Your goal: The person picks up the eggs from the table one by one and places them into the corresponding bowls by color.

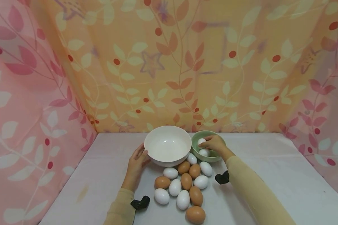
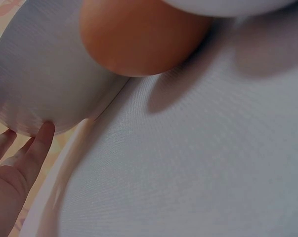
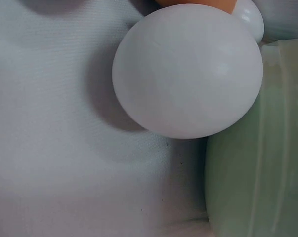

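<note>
Plainly, the patterned curtain point(image 1: 169, 93) is the largest thing, hanging behind the white-covered table point(image 1: 270, 175). The big white bowl point(image 1: 166, 147) sits near the middle of the table's far edge and shows just its glossy inside. Right beside it, toward the far right corner, stands the smaller green bowl point(image 1: 195, 151).

The left hand point(image 1: 138, 157) is spread wide against the white bowl's left side, fingertips on its outer wall. The right hand point(image 1: 215, 144) reaches into the green bowl, its grip narrow, pinching the upper white egg point(image 1: 201, 142); the lower white egg point(image 1: 204, 152) lies beside it.

On the table, between the bowls and the near edge, thirteen more lie loose in a cluster: seven white eggs point(image 1: 175, 187) and six brown eggs point(image 1: 186, 181). So only two sit in a bowl, both white, and every brown one is out on the cloth. Whether the pinched one is being set down or picked up, I cannot tell. If they are going in, it looks like an early stage with thirteen left; if coming out, only two remain.
</note>
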A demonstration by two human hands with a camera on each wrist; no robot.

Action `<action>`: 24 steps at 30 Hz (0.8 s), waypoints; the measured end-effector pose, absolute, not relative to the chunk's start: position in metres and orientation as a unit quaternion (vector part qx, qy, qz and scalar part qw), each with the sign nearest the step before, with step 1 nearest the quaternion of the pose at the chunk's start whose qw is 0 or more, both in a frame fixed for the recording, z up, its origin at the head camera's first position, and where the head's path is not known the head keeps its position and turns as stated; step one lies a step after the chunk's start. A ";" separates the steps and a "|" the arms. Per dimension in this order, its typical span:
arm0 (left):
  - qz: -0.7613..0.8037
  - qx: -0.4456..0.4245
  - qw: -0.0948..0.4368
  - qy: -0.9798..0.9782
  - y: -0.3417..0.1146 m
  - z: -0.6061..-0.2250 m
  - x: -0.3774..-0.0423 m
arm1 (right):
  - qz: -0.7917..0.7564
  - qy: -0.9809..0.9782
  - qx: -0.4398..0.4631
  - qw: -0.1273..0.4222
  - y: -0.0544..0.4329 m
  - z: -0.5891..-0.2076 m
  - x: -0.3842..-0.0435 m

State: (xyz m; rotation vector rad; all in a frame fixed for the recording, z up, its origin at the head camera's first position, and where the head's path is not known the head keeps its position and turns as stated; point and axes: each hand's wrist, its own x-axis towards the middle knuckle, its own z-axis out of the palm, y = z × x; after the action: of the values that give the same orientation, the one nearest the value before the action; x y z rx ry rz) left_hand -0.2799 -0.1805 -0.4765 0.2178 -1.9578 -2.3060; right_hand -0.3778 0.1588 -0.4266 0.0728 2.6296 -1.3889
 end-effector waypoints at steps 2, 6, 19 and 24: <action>-0.761 0.072 0.052 -0.643 -0.180 -0.476 -0.280 | -0.465 0.881 0.023 0.083 0.159 -0.426 -0.377; -0.763 0.066 0.053 -0.641 -0.180 -0.475 -0.279 | -0.457 0.886 0.009 0.082 0.160 -0.423 -0.375; -0.762 0.058 0.052 -0.643 -0.182 -0.475 -0.280 | -0.426 0.902 0.018 0.068 0.156 -0.431 -0.380; -0.761 0.065 0.051 -0.644 -0.182 -0.478 -0.282 | -0.418 0.906 0.017 0.058 0.156 -0.429 -0.374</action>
State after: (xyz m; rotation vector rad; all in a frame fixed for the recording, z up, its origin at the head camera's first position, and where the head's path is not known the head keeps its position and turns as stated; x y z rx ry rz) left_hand -0.2815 -0.1824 -0.4782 0.1978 -1.9592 -2.3165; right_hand -0.3738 0.1559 -0.4285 0.0513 2.7480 -1.2672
